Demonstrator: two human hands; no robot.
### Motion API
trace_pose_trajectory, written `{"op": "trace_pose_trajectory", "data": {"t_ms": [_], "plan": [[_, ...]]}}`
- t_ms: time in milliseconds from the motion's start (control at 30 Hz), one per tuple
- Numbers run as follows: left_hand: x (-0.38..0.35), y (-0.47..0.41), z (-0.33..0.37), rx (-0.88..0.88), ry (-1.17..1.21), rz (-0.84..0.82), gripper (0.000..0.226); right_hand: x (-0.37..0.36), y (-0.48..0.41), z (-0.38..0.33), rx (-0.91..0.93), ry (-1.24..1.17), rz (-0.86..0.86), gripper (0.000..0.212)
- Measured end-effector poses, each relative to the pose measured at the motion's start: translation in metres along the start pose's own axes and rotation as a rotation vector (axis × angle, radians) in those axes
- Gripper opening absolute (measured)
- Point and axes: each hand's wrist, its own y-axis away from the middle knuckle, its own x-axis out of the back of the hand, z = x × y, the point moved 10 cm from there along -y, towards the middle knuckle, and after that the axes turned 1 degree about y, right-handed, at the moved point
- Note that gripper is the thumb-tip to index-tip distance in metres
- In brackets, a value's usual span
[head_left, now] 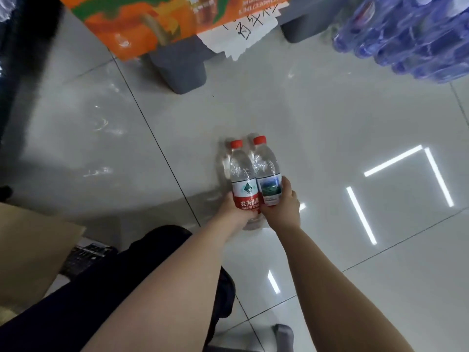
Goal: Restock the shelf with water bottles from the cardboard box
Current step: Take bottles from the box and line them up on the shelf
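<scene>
Two clear water bottles with red caps are held side by side above the tiled floor. My left hand [234, 209] grips the left water bottle [242, 174] at its red-and-white label. My right hand [281, 208] grips the right water bottle [266, 168] around its label with a landscape picture. Both bottles point away from me, caps up. The cardboard box [28, 250] shows as a brown flap at the lower left, behind my left arm. No shelf can be made out for certain; a dark upright edge [15, 59] runs along the far left.
An orange drink carton [142, 24] with a handwritten paper sign [243, 34] rests on grey stands [180, 69] ahead. Shrink-wrapped packs of blue bottles [411, 36] are stacked at the top right. Glossy white floor tiles [330, 118] reflect ceiling lights. My dark trouser leg [106, 288] is below.
</scene>
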Motion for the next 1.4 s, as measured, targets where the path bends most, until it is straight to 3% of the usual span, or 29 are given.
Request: {"op": "trace_pose_trajectory", "data": {"t_ms": [67,133,233,367,533,633,800,867,967,1067,1167,1267,1333,1400], "plan": [[0.005,-0.005,-0.011,0.073,0.070,-0.009,0.036,-0.004,-0.003,0.003,-0.016,-0.110,-0.024,0.078],[0.009,-0.009,-0.021,0.133,0.139,-0.014,0.045,-0.008,0.001,0.007,-0.067,-0.326,-0.093,0.068],[0.020,-0.015,-0.024,0.138,0.199,0.030,0.059,-0.026,0.007,0.006,-0.136,-0.622,-0.273,0.066],[0.031,-0.012,-0.023,0.147,0.268,0.041,0.059,-0.038,0.012,-0.003,-0.177,-0.830,-0.422,0.066],[0.048,0.004,0.003,0.078,0.316,0.093,0.062,-0.028,0.029,-0.042,-0.054,-1.017,-0.745,0.071],[0.070,0.025,0.039,-0.063,0.318,0.190,0.061,-0.003,0.051,-0.083,0.051,-1.056,-0.885,0.079],[0.099,0.086,0.094,-0.243,0.404,0.323,0.053,0.044,0.088,-0.158,0.217,-0.978,-0.904,0.103],[0.108,0.117,0.107,-0.302,0.473,0.363,0.052,0.064,0.109,-0.192,0.310,-0.946,-0.902,0.100],[0.126,0.171,0.122,-0.423,0.574,0.427,0.051,0.089,0.143,-0.232,0.418,-0.906,-0.883,0.077],[0.149,0.234,0.127,-0.538,0.676,0.501,0.046,0.108,0.181,-0.261,0.490,-0.863,-0.846,0.087],[0.174,0.295,0.129,-0.640,0.735,0.536,0.048,0.118,0.230,-0.287,0.539,-0.834,-0.898,0.080],[0.196,0.352,0.126,-0.733,0.790,0.562,0.056,0.126,0.278,-0.317,0.565,-0.838,-0.899,0.103],[0.212,0.392,0.119,-0.804,0.821,0.634,0.048,0.127,0.318,-0.337,0.593,-0.846,-0.910,0.115],[0.228,0.433,0.109,-0.876,0.856,0.710,0.041,0.121,0.364,-0.357,0.607,-0.858,-0.979,0.101]]}}
